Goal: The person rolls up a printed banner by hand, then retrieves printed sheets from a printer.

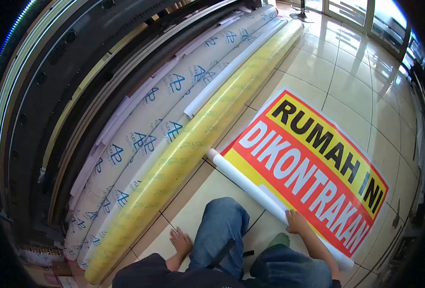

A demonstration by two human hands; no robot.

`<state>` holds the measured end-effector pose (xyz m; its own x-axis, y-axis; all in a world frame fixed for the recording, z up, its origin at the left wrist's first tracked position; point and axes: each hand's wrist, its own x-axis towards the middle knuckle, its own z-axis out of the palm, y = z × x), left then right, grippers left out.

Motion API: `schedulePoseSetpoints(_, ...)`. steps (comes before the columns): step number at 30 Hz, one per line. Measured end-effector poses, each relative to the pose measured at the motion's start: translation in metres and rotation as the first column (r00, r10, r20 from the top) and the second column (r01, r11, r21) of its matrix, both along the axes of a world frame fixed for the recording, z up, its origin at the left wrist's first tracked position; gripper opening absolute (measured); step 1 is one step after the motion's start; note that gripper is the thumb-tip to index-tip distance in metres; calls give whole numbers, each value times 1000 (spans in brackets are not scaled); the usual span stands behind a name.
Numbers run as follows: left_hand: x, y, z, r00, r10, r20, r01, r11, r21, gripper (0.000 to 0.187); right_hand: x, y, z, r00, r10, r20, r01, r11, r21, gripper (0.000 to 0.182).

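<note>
A printed banner [313,168] in red and yellow lies face up on the floor, lettered "RUMAH INI DIKONTRAKAN". Its near edge is rolled into a white tube [251,185] running from the yellow roll's side down to the right. My right hand [296,222] is closed over this tube near its middle, fingertips curled at the banner's edge. To the left of my knees, my left hand [180,241] rests low near the floor tiles, fingers spread and holding nothing.
A long yellow film-wrapped roll [174,165] lies along my left. Beside it are several white rolls with blue logos [140,139] and a thin white roll [236,67]. A large dark machine [35,110] stands beyond. Glass doors [351,14] are at the far right.
</note>
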<state>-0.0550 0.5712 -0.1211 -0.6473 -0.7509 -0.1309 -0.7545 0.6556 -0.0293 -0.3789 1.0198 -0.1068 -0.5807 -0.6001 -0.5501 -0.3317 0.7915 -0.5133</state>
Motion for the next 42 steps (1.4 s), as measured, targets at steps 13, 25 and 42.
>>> schedulePoseSetpoints(13,-29,43,-2,990,81,-113,-83,997,-7,61,-74,1,11,1000,25,1,-25,993,-117,77)
schedulePoseSetpoints(25,-39,54,-7,1000,18,-3,-19,991,-133,56,-95,7,67,984,158,-77,-151,985,86,74)
schedulePoseSetpoints(42,-179,-10,-19,784,205,-585,145,857,494,43,-170,30,31,995,95,-23,-94,996,4,71)
